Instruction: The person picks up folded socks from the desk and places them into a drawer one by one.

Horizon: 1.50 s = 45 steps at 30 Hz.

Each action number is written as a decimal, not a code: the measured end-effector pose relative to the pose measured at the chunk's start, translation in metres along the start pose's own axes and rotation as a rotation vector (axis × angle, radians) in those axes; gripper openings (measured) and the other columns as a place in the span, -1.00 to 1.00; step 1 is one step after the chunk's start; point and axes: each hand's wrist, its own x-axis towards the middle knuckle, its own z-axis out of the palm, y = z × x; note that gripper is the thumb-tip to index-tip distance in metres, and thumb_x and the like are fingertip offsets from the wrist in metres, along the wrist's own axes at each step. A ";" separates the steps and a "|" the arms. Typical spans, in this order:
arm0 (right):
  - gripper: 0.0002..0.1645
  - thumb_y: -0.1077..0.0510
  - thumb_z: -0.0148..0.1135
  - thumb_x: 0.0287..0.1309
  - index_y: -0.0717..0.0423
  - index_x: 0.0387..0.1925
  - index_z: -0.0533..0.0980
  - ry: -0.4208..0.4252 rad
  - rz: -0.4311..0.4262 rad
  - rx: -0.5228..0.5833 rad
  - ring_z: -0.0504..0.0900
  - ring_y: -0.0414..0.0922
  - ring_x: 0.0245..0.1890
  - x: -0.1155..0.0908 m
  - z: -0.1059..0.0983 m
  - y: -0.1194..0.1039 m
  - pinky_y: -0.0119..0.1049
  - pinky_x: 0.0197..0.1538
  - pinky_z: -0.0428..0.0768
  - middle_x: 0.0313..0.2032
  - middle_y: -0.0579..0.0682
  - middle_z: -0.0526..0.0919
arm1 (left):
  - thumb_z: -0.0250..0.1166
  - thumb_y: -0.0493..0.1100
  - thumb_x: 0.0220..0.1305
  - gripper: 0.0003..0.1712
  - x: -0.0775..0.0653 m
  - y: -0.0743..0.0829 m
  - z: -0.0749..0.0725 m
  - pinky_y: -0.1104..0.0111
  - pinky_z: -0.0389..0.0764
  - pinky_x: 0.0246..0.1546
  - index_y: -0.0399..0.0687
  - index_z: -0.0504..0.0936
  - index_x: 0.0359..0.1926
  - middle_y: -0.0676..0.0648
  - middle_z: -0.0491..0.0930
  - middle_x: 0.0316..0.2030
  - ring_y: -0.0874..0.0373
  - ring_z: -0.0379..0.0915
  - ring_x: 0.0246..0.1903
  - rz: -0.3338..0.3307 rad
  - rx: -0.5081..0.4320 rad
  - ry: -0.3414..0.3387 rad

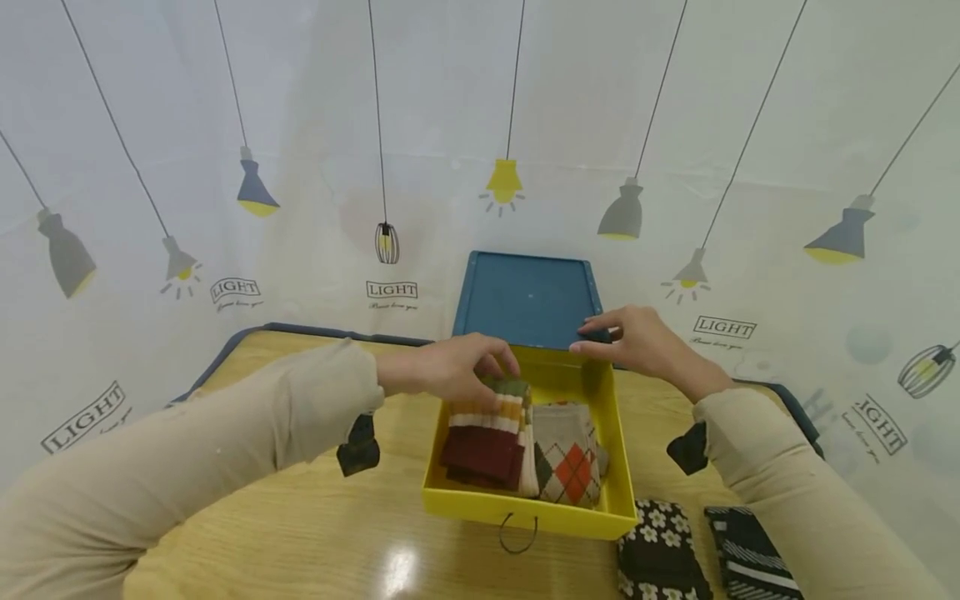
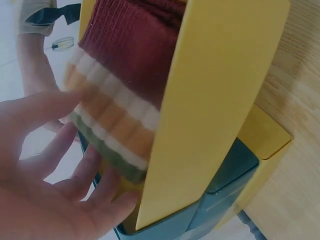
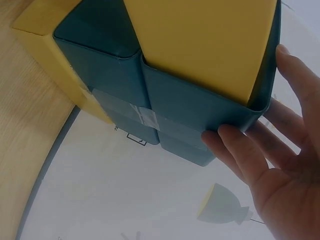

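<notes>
In the head view my left hand (image 1: 453, 367) is over the near-left part of a yellow box (image 1: 528, 510). Its fingers are loosely bent at the far end of folded striped socks (image 1: 483, 454), maroon with white, orange and green bands. The thumb lies against the stripes in the left wrist view, where the socks (image 2: 130, 65) sit along the box wall. My right hand (image 1: 633, 337) pinches the near right corner of the blue lid (image 1: 528, 300) between thumb and fingers, behind the box. Folded argyle socks (image 1: 566, 454) lie beside the striped ones.
Black floral socks (image 1: 660, 546) and black striped socks (image 1: 750, 546) lie on the wooden table (image 1: 300, 533), right of the box. A cord loop (image 1: 517, 546) hangs from its front. Behind stands a curtain (image 1: 450, 100) printed with lamps.
</notes>
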 end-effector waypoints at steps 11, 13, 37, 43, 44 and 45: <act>-0.50 -0.09 0.20 0.04 0.19 -0.10 0.55 -0.008 -0.004 0.008 0.53 0.18 -0.15 0.002 0.002 -0.002 -0.08 -0.19 0.57 0.01 0.22 0.46 | 0.26 -0.21 0.11 -0.67 0.005 -0.005 0.002 0.17 0.38 0.01 0.00 0.49 -0.06 -0.08 0.41 -0.02 0.05 0.29 0.03 0.014 -0.019 0.063; -0.50 -0.09 0.20 0.04 0.19 -0.10 0.55 -0.007 -0.004 0.005 0.53 0.18 -0.15 0.003 0.002 -0.003 -0.08 -0.19 0.57 0.02 0.22 0.46 | 0.26 -0.21 0.11 -0.66 0.003 -0.006 0.000 0.17 0.38 0.02 -0.02 0.49 -0.05 -0.08 0.42 -0.01 0.05 0.30 0.03 0.040 -0.024 0.081; -0.51 -0.08 0.22 0.03 0.18 -0.10 0.56 0.002 0.025 0.009 0.53 0.18 -0.15 0.002 0.005 0.002 -0.09 -0.22 0.58 0.02 0.20 0.46 | 0.28 -0.30 0.06 -0.70 -0.103 -0.007 0.012 0.53 0.51 -0.59 -0.10 0.57 -0.12 0.10 0.49 -0.32 0.30 0.33 -0.47 0.614 0.063 0.506; -0.49 -0.11 0.20 0.03 0.17 -0.08 0.55 0.009 0.033 0.004 0.52 0.18 -0.13 0.001 0.004 0.004 -0.08 -0.22 0.58 0.05 0.19 0.44 | 0.27 -0.27 0.07 -0.75 -0.102 -0.020 0.051 0.64 0.42 -0.69 -0.10 0.58 -0.15 0.12 0.47 -0.45 0.41 0.29 -0.57 0.623 0.016 0.489; -0.49 -0.11 0.20 0.03 0.17 -0.08 0.55 0.009 0.031 0.005 0.52 0.18 -0.13 0.001 0.003 0.004 -0.08 -0.22 0.57 0.04 0.20 0.44 | 0.27 -0.28 0.08 -0.75 -0.101 -0.022 0.058 0.65 0.42 -0.69 -0.11 0.58 -0.16 0.11 0.48 -0.46 0.41 0.31 -0.57 0.626 0.000 0.487; -0.49 -0.11 0.20 0.03 0.17 -0.08 0.55 0.010 0.032 0.005 0.52 0.19 -0.13 0.000 0.003 0.004 -0.08 -0.21 0.57 0.04 0.19 0.44 | 0.27 -0.29 0.07 -0.76 -0.101 -0.025 0.065 0.66 0.42 -0.69 -0.13 0.57 -0.17 0.09 0.49 -0.47 0.41 0.33 -0.56 0.630 -0.014 0.489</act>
